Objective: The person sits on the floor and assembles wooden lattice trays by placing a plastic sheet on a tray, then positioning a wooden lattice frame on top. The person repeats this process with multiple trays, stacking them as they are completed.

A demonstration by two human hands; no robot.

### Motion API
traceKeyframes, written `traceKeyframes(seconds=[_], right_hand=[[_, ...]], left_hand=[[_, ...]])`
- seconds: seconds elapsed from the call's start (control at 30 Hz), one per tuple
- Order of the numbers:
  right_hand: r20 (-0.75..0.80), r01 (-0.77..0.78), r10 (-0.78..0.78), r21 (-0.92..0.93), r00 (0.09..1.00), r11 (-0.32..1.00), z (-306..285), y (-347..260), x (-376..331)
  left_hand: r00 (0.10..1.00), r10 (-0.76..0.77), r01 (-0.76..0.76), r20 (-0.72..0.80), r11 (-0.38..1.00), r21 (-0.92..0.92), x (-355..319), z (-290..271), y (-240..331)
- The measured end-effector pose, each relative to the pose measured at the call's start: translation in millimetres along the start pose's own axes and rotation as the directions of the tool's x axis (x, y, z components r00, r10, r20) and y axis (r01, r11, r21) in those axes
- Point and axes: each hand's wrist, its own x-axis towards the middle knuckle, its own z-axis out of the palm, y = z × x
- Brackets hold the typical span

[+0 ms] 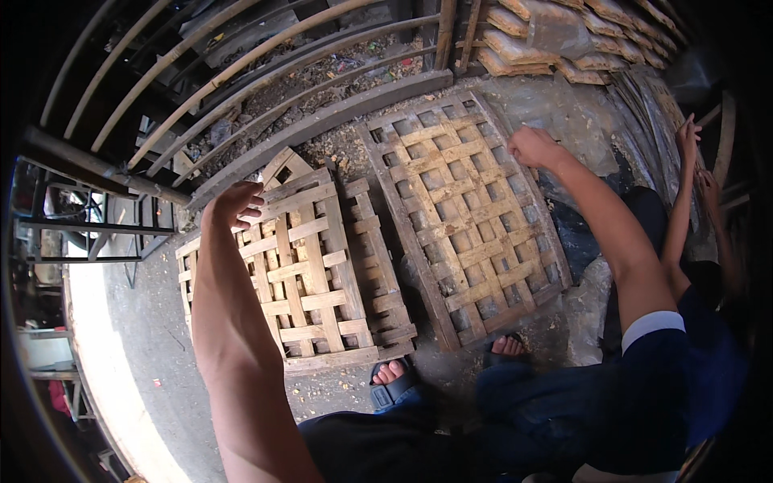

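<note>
My left hand hovers by the far left part of a woven wood-slat panel; its fingers are loosely bent and apart, with nothing visible in them. This panel lies on top of other slatted pieces, and a similar one sticks out on its right. Farther right lies a larger woven-slat panel in a wooden frame, with yellowish slats. Close to its upper right edge is my right hand, fingers curled together; what they hold, if anything, is hidden. I cannot tell whether that hand touches the frame.
A railing of curved bars and a wooden beam run along the far side. Filled sacks are stacked at the far right. Another person's hand shows at the right, near plastic sheeting. My sandalled foot stands beside the panels.
</note>
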Motion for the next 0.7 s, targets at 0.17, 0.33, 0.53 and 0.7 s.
traceKeyframes(seconds=[0.17,0.33,0.53,0.7], right_hand=[[0.099,-0.045,0.049,-0.043,0.994,0.998,-16,-9,-14],[0.138,0.006,0.003,-0.068,0.99,0.998,1,1,-18],[0.209,0.151,-0.137,-0.054,0.968,0.987,0,-68,-39],[0.349,0.334,-0.31,-0.011,0.884,0.942,1,-130,-55]], left_hand=[[1.0,-0.002,0.002,-0.01,0.999,-0.047,-14,-8,-8],[1.0,0.008,-0.008,0.0,0.999,-0.051,-12,-17,-16],[0.999,-0.002,0.0,-0.032,0.998,-0.065,-28,-22,-15],[0.999,-0.031,0.031,-0.035,0.999,-0.01,-31,-32,-19]])
